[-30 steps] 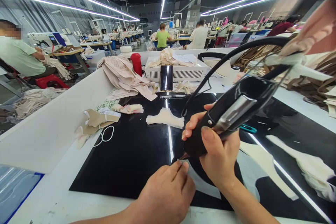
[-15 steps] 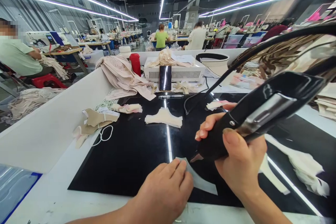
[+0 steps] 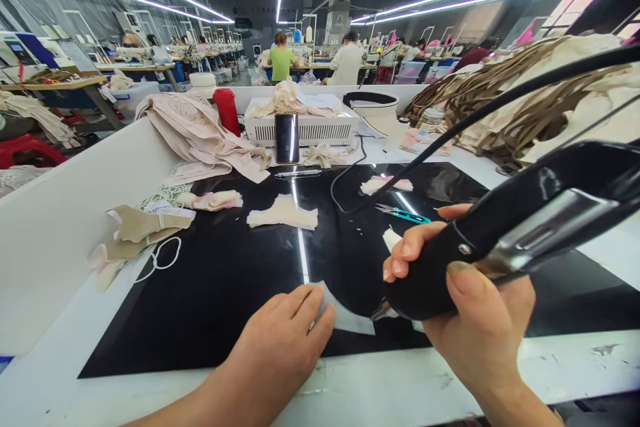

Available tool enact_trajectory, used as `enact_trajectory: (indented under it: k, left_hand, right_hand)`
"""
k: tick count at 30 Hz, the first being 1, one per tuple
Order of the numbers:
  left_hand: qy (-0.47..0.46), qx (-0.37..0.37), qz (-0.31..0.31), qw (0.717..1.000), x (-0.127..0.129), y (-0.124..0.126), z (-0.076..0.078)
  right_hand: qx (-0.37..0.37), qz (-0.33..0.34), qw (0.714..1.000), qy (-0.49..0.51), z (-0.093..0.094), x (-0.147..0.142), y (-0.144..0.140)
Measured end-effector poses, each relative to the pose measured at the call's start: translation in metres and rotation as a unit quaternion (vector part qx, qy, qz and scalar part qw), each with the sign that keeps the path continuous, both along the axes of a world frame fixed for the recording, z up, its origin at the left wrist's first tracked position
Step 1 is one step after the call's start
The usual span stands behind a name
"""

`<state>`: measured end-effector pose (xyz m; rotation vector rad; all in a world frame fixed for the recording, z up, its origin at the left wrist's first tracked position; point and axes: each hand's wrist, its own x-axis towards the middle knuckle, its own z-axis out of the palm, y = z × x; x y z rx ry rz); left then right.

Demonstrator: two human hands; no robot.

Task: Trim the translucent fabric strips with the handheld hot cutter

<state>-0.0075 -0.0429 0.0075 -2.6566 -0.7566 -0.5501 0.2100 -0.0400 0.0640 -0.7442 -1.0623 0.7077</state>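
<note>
My left hand (image 3: 287, 333) presses its curled fingertips on the left end of a thin, translucent grey fabric piece (image 3: 353, 324) with a curved edge. The piece lies on a glossy black board (image 3: 200, 320). In my right hand (image 3: 483, 320) is a bulky black corded hand tool (image 3: 520, 213) with a silver lever along its side. My thumb and fingers wrap its lower end. The tool's small metal tip (image 3: 384, 311) sits at the right end of the grey piece; whether it touches, I cannot tell. Turquoise thread snips (image 3: 407, 215) lie behind my right fingers.
A stack of cream fabric cutouts (image 3: 283, 213) lies mid-board. Beige pieces with white cord (image 3: 150, 223) lie left. A phone (image 3: 287, 139) leans against a vented white box (image 3: 305, 125), beside a red cup (image 3: 227, 111). The tool's black cable (image 3: 450, 130) arcs across the right.
The view has turned right, so things appear further left. The tool's tip has come down close to the grey piece's right end. The snips have come into sight.
</note>
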Motion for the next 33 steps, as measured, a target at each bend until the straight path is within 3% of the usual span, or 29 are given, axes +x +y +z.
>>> enact_trajectory:
  k: [12,33]
  left_hand:
    - [0.037,-0.015,-0.003,0.999,-0.0041,0.0005,-0.003]
    - [0.025,-0.047,-0.02,0.998,-0.0045,0.0052,-0.0044]
  right_hand:
    - [0.007,-0.011,1.0,-0.001,-0.0075,-0.0032,-0.0018]
    - [0.006,0.004,1.0,0.004,0.0008,-0.0011,-0.0087]
